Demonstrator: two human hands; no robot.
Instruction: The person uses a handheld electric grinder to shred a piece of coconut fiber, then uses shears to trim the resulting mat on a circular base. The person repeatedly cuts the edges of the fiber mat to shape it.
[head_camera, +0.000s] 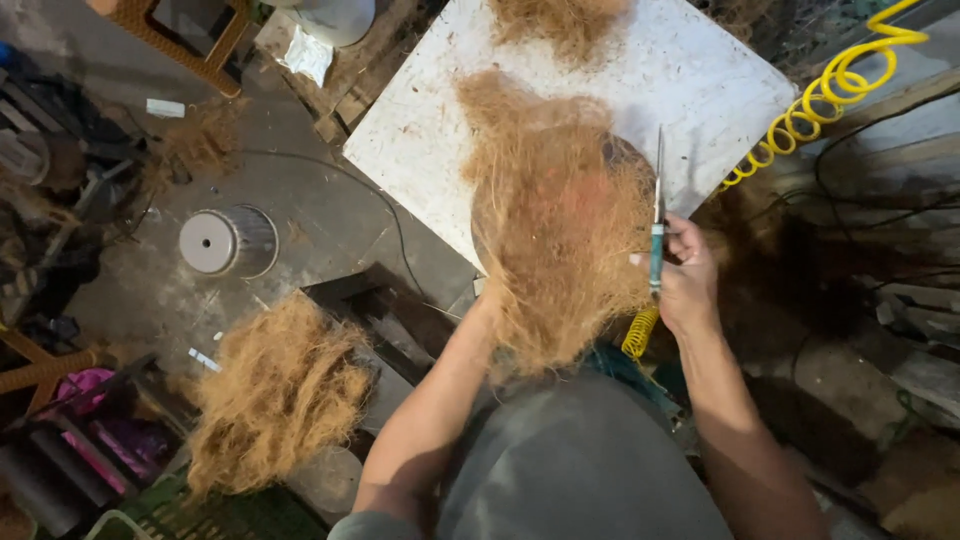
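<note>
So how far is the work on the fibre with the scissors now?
Seemingly done: one fibre pile lies on the floor, another clump on the white board. In hand: the left hand, hidden behind it, holds a fibre mass; the right hand holds scissors at its edge. Left: this mass remains shaggy.

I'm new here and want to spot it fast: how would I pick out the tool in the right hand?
Find the white board, then the right hand at its near edge. The scissors stand upright there: teal grip, thin metal blades, unlike the brown fibre beside them.
</note>
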